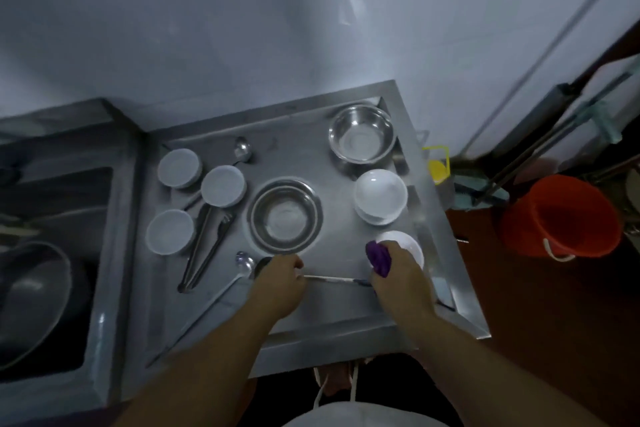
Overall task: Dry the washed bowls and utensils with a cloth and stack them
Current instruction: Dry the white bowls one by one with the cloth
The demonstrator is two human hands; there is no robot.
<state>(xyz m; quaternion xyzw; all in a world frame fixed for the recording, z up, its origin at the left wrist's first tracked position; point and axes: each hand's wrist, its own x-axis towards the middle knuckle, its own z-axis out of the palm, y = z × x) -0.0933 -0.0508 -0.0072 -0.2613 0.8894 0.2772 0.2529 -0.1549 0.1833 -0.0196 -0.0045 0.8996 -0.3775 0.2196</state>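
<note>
My left hand grips the bowl end of a long steel spoon, whose thin handle runs right toward my right hand. My right hand is closed on a purple cloth wrapped round the far end of that handle. A second spoon lies just left of my left hand. Steel tongs lie beside it. A steel bowl sits mid-tray, another steel bowl at the back right. White bowls are stacked at the right, and a white dish is partly hidden behind my right hand.
Three upturned white bowls, one of them, and a ladle lie on the left of the steel draining tray. A sink holding a pan is at the far left. An orange bucket stands on the floor to the right.
</note>
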